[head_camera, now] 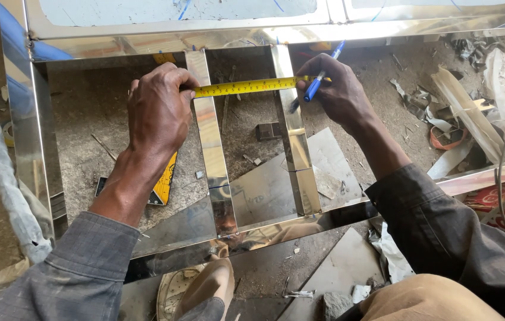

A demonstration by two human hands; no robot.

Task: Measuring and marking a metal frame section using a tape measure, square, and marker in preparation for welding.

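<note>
Head view: left hand [157,110] closed around the case end of a yellow tape measure [246,87], pressing it against the left upright bar [212,142] of a polished steel frame [163,37]; tape blade stretched level across both bars; right hand [335,89] pinching the blade's far end just past the right upright bar [295,148] while gripping a blue pen [318,83], tip down at the blade; beneath the frame, dusty floor [86,107] with sheet-metal offcuts [276,184] and scrap strips [466,113].
</note>
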